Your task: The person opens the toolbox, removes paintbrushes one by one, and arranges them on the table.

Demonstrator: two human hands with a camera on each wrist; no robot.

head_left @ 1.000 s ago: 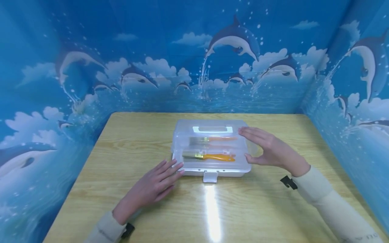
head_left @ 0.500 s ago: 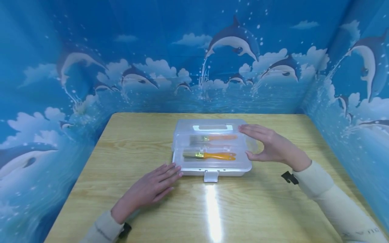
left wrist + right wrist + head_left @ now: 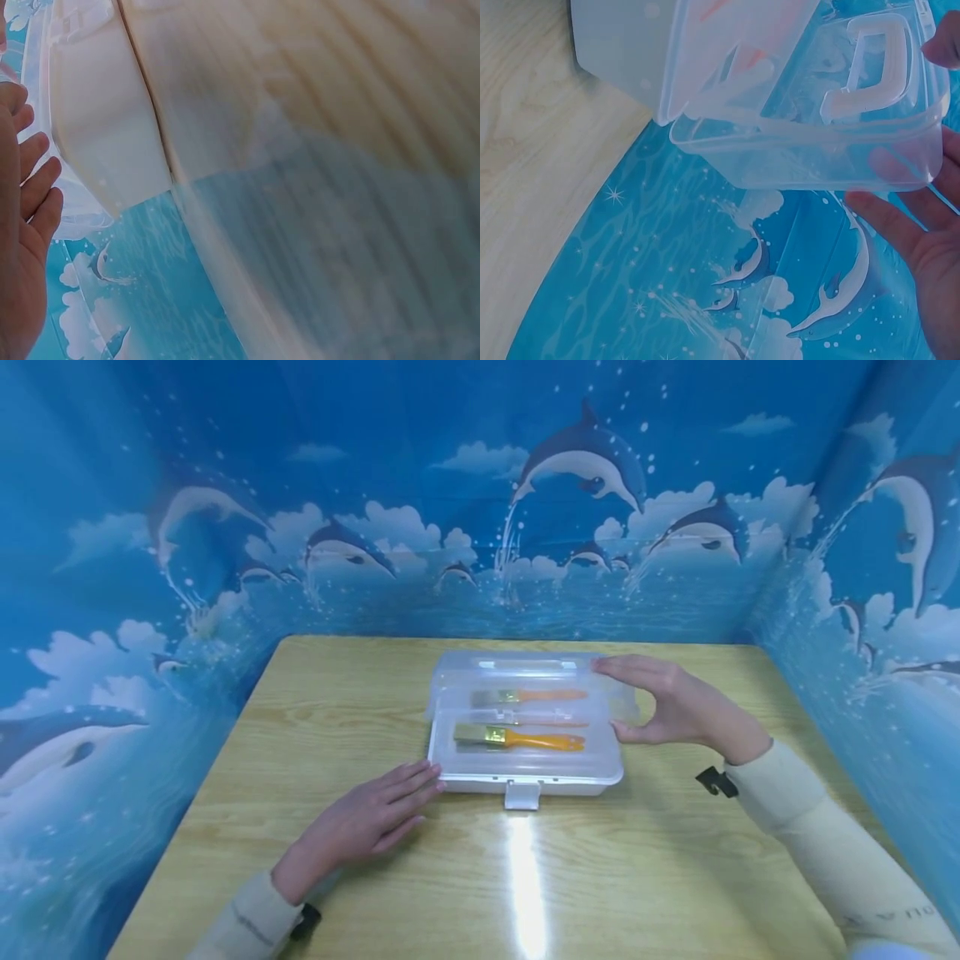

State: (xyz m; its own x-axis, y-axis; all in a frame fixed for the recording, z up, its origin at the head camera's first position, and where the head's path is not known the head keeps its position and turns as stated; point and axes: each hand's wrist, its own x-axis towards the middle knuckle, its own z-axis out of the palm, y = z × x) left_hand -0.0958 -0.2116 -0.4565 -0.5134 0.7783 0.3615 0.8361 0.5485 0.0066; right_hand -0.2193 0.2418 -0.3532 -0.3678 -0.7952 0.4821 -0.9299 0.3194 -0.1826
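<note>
A translucent white plastic box [image 3: 480, 783] stands on the table, its front latch [image 3: 522, 795] hanging down. Its clear lid [image 3: 802, 161] is raised and tilts toward the back, handle [image 3: 892, 67] outward. My right hand [image 3: 678, 706] grips the lid's right end, thumb on one side and fingers on the other. My left hand [image 3: 367, 814] lies with fairly straight fingers against the box's front left corner. A paintbrush [image 3: 543, 741] with an orange handle and gold ferrule lies in the box. Behind it shows a fainter brush shape [image 3: 551, 695]; whether it is a reflection, I cannot tell.
The wood-grain table [image 3: 315, 718] has a bright streak of light in front of the box. A blue curtain [image 3: 420, 585] printed with dolphins encloses the table at the back and both sides.
The right hand has raised slightly and tipped the lid further back, so its handle looks narrower and the brush shows more clearly. The left hand has slid slightly down and left, still at the corner.
</note>
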